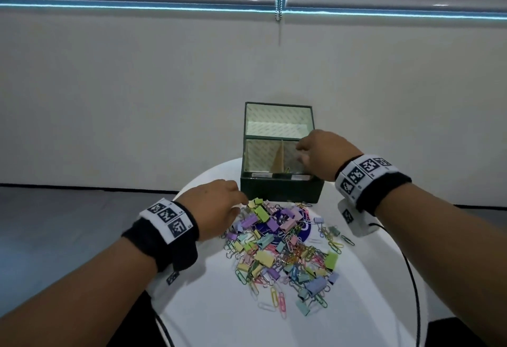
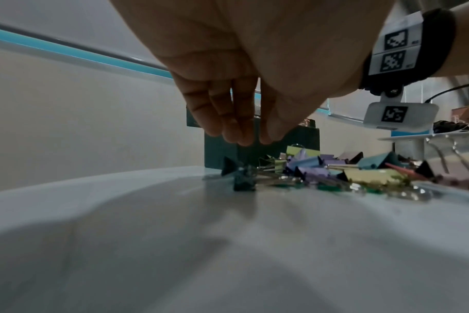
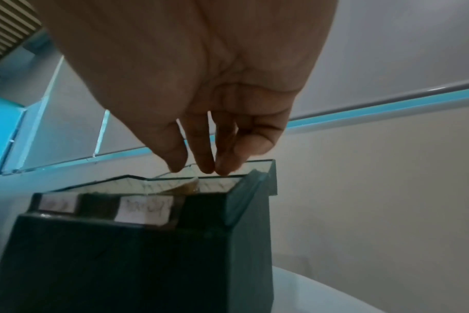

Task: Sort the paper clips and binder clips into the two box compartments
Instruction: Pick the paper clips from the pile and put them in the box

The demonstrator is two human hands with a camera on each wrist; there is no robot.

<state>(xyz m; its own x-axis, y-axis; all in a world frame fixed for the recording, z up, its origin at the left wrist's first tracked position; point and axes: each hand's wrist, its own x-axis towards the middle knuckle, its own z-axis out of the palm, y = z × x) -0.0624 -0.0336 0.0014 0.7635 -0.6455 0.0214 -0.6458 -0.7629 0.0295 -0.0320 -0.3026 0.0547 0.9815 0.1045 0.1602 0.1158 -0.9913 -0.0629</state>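
Right hand (image 1: 323, 154) is hovering over the right compartment of the dark green box (image 1: 279, 187), fingers (image 3: 201, 152) hanging loosely, holding nothing visible. Left hand (image 1: 216, 207) is reaching beside the box, fingers straight, above the mixed clips (image 1: 285, 248) lying on the white counter (image 1: 208, 305). Box labels (image 3: 145, 209) are illegible.

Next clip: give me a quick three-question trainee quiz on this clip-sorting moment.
1. True or false: the box has its lid shut.
2. Which hand is over the box's right compartment: A left hand, B right hand?
3. Fill in: the pile of clips lies on the white ___.

Key: 1 false, the lid stands open. 2 B. 3 table.
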